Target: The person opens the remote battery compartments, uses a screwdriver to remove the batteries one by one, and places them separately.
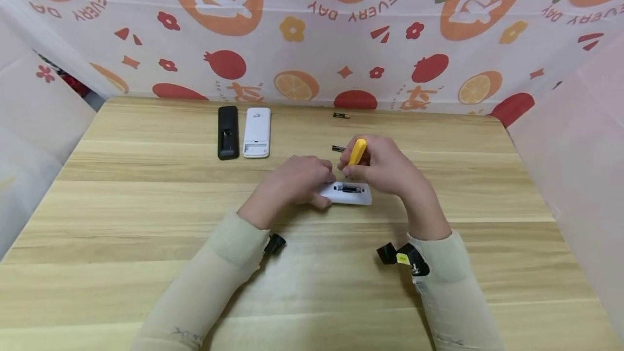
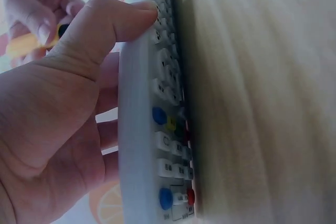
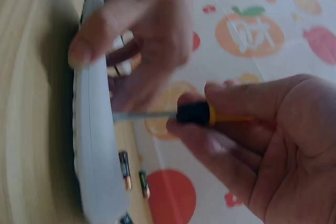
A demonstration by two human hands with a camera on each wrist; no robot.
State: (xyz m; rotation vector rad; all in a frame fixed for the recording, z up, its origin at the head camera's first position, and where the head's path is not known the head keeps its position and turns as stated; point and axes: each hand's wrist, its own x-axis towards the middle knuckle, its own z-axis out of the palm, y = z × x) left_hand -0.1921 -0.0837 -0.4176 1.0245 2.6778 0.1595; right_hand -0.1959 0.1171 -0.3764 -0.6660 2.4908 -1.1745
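Observation:
A white remote control [image 1: 358, 198] lies buttons down on the table, its back facing up with a narrow open battery slot. A dark battery [image 1: 350, 189] sits in that slot. My left hand [image 1: 303, 179] grips the remote's left end, thumb on the near edge and fingers along the far side. In my right hand [image 1: 385, 164] is a screwdriver [image 1: 358, 151] with a yellow handle, pinched between thumb and fingers. Its thin metal shaft [image 3: 147, 115] points down at the slot, and the tip meets the left part of it. Small buttons [image 2: 165, 167] show along the remote's underside.
Farther back on the wooden table [image 1: 146, 221] lie a loose battery [image 1: 341, 116] and another battery [image 1: 337, 148], partly behind the right hand. A black remote [image 1: 227, 133] and a second white remote [image 1: 257, 129] lie back left. A fruit-print cloth [image 1: 312, 69] hangs behind the table.

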